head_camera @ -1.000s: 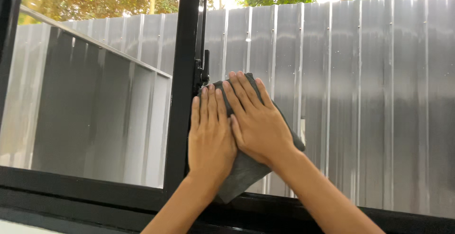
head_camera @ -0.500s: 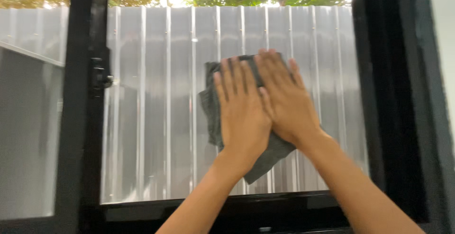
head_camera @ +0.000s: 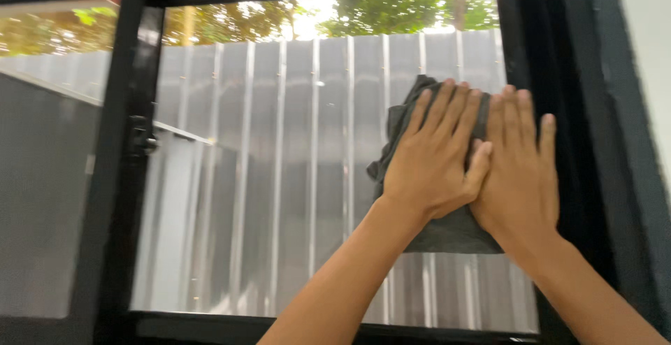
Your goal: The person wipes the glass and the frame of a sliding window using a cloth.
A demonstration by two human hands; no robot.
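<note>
A dark grey cloth [head_camera: 447, 230] is pressed flat against the glass pane [head_camera: 279, 198] of a black-framed window, close to the pane's right edge. The left hand [head_camera: 430, 160] is laid open on the cloth, fingers spread and pointing up and to the right. The right hand [head_camera: 521, 170] is laid flat just right of it, partly on the cloth, its outer fingers reaching the black window frame [head_camera: 594, 107]. The left thumb is touching the right hand. A black latch [head_camera: 142, 139] is seen on the upright bar at the pane's left side. Beyond the pane, a corrugated metal fence [head_camera: 293, 79] and green trees [head_camera: 391, 11] above it are seen.
</note>
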